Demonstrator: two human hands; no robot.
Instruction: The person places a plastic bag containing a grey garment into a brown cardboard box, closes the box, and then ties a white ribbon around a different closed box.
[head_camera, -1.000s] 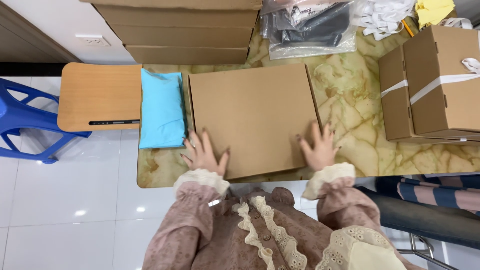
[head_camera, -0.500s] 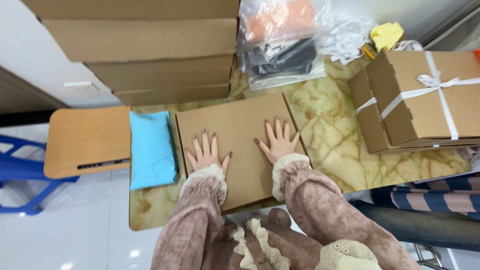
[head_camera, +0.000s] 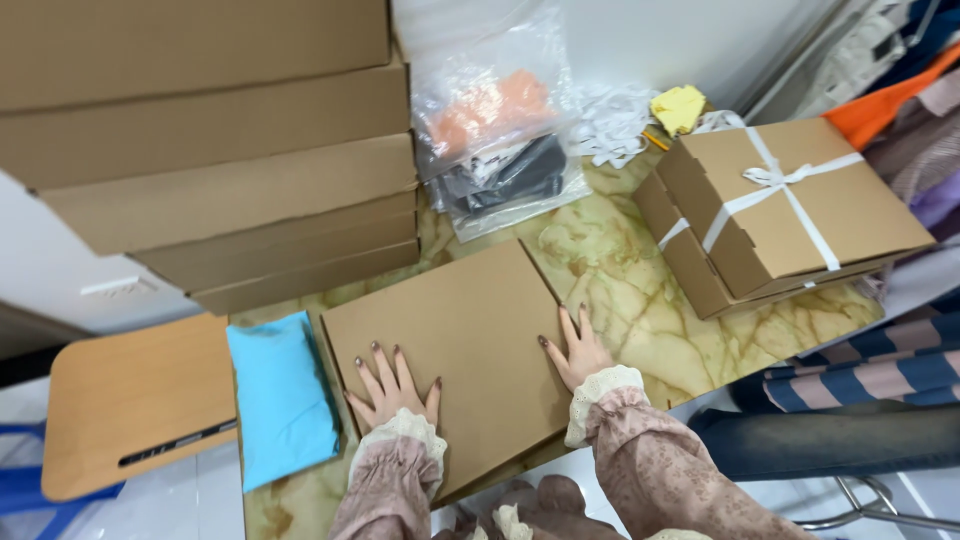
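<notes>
Both hands, left hand (head_camera: 392, 388) and right hand (head_camera: 574, 350), lie flat, grip released, on the cardboard box (head_camera: 460, 340).

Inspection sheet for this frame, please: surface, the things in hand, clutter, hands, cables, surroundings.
Surface: marbled yellow-green table.
Things in hand: flat closed cardboard box under both palms.
Clutter: folded blue cloth left of the box; clear plastic bag with orange and dark items; white ribbon scraps.
Hands: left hand and right hand flat on the box, fingers spread.
Cables: nothing seen.
Surroundings: stack of cardboard boxes; two ribbon-tied boxes; wooden chair seat.
</notes>
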